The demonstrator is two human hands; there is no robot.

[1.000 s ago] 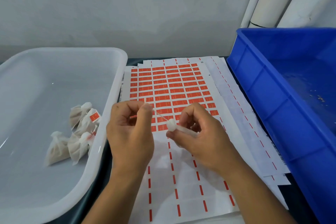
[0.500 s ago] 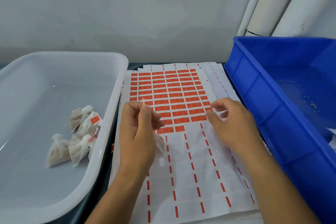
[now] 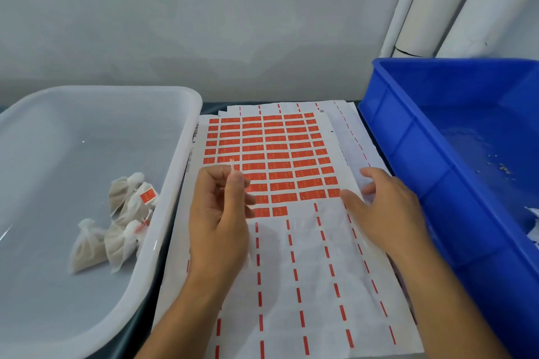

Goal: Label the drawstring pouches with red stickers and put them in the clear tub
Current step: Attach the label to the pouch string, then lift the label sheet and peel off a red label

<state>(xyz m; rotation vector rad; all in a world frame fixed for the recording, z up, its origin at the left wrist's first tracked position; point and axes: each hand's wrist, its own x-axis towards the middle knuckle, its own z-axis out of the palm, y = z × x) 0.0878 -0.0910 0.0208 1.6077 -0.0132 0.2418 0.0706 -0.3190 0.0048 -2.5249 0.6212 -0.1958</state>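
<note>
Left hand [image 3: 217, 213] pinches thin white drawstring [image 3: 232, 165]; right hand [image 3: 385, 207], fingers spread, rests on white sheet of red rectangular stickers [image 3: 277, 154]. Labelled white fabric pouches [image 3: 122, 218] lie in translucent plastic tub [image 3: 175, 172].

The sticker sheet [image 3: 280, 213] lies on the worktop [image 3: 214, 106] between the tub [image 3: 175, 183] on the left and the crate [image 3: 408, 140] on the right. Pouches [image 3: 116, 227] lie inside the tub near its right wall. Pipes [image 3: 437, 3] stand behind the crate.

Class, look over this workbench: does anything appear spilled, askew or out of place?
Small pale crumbs lie scattered on the blue crate floor, like spilled debris. The sticker sheets beneath are fanned unevenly. Nothing looks damaged.
</note>
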